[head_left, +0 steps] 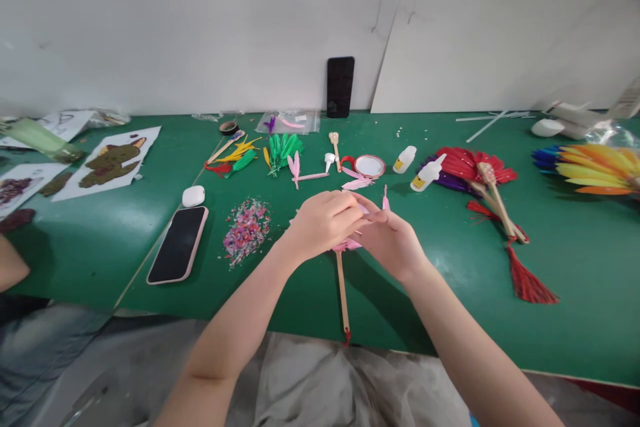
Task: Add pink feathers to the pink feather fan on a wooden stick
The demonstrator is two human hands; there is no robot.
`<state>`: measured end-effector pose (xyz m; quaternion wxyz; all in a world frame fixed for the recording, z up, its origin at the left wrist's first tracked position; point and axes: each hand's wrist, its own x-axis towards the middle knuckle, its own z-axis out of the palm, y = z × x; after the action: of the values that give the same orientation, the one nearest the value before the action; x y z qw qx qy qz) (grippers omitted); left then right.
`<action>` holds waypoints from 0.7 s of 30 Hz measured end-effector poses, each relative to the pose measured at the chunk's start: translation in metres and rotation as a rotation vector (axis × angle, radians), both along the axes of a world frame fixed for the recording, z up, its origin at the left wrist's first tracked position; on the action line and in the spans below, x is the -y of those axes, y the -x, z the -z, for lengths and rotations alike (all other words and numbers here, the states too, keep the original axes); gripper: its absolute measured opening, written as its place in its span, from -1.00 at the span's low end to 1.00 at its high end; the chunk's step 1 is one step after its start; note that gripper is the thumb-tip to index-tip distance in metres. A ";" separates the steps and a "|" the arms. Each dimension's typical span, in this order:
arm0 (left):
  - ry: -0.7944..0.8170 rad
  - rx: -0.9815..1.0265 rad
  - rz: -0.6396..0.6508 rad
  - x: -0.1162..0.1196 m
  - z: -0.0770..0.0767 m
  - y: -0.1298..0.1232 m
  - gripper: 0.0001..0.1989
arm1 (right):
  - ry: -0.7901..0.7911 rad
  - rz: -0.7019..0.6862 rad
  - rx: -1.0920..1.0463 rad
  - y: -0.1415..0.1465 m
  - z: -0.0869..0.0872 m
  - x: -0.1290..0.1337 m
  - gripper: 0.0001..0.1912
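Observation:
Above the green table, my left hand (325, 223) and my right hand (395, 240) meet with fingers bent together. Bits of pink feather show between them, and the fingers of both hands seem closed on it; the exact grip is hidden. Under the hands lies a pink feather fan (350, 245), mostly covered, its wooden handle (342, 293) pointing toward me with a red cord at the end. A small pink feather (385, 200) stands out just beyond my right hand. Further off are loose pink feathers (357, 183) and a roll of tape (370, 166).
Two glue bottles (427, 173) are behind my right hand. Finished red and purple feather fans (475, 167) lie right; a rainbow one (595, 170) is farther right. Left are coloured scraps (247, 230), a phone (179, 245) and a white earphone case (193, 196). Another person's arm (11, 265) rests far left.

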<state>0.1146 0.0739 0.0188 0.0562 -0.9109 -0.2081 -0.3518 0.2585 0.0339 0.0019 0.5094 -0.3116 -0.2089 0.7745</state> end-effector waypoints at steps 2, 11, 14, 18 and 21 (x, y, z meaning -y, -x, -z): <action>-0.061 -0.024 -0.017 0.001 0.004 -0.002 -0.76 | 0.009 0.003 -0.007 0.000 0.000 0.000 -0.59; 0.145 0.262 -0.108 -0.009 0.004 0.004 -0.57 | -0.004 -0.016 -0.105 -0.008 -0.002 -0.002 -0.69; 0.193 0.437 -0.160 -0.014 0.005 0.007 -0.70 | 0.004 0.032 -0.144 -0.009 0.002 -0.005 -0.74; 0.273 0.576 -0.249 -0.017 0.010 0.006 -0.84 | -0.017 0.110 -0.134 -0.008 0.008 -0.007 -0.95; 0.370 0.575 -0.295 -0.018 0.016 0.004 -0.83 | -0.078 0.155 -0.047 -0.008 0.009 -0.007 -0.87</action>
<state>0.1104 0.0922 0.0027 -0.1201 -0.7299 -0.4047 -0.5376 0.2664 0.0404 -0.0068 0.5844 -0.2886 -0.2020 0.7311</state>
